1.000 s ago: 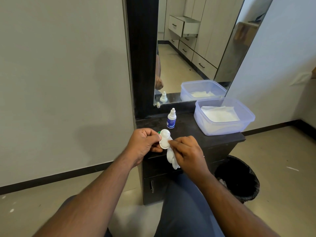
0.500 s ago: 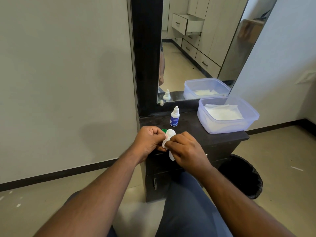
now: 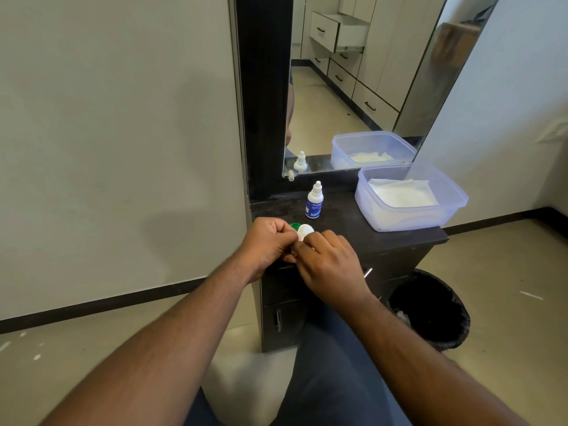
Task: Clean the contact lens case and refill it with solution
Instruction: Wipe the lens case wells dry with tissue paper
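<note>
Left grip: left hand curled tight, fingers clamped on the near end of the contact lens case, knuckles up.
Right grip: right hand bent over from the right, fingertips closed on the case's near part; anything pinched under them hidden by the knuckles.
Case: white, held just above the front left corner of the desk, one round well poking out between the two hands.
Cap: green cap peeking out just behind the case, touching or nearly so, cannot tell which.
Bottle: solution bottle upright behind the hands, white with a blue label; print too small to read.
Tub: clear plastic tub at the desk's right end, white tissue lying inside.
Mirror: mirror rising behind the desk, doubling bottle and tub.
Bin: black bin on the floor, right of the desk.
Forearms: both bare, reaching forward over a blue-clad knee.
</note>
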Demonstrator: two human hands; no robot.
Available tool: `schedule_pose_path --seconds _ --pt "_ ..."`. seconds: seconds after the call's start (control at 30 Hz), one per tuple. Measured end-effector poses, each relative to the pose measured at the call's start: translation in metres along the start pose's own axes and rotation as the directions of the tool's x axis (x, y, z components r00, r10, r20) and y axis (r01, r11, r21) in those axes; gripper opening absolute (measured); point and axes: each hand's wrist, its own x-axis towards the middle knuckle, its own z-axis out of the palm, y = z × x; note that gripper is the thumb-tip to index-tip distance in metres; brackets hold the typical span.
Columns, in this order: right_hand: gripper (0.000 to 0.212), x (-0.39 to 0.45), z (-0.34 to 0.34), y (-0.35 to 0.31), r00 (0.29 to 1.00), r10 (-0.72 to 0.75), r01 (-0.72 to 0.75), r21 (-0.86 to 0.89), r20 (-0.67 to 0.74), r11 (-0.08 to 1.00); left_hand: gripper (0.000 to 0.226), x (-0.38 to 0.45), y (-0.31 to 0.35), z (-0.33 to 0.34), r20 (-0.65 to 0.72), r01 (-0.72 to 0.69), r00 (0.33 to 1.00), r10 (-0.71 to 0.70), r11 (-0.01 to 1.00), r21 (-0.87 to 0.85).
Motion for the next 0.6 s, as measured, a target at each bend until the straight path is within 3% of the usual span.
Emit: schedule_pose_path --seconds 0.3,0.6 --pt "0.016 -0.013 -0.006 0.011 0.99 -0.142 0.142 0.012 -0.012 0.99 0.016 -0.003 0.003 0.0 -0.015 0.006 1.0 -0.007 0.997 -0.083" --pt "0.015 -0.017 -0.004 0.007 0.999 -0.054 0.054 0.011 0.002 0.998 0.014 -0.004 0.002 -0.001 -0.031 -0.007 1.0 0.003 0.991 -0.132"
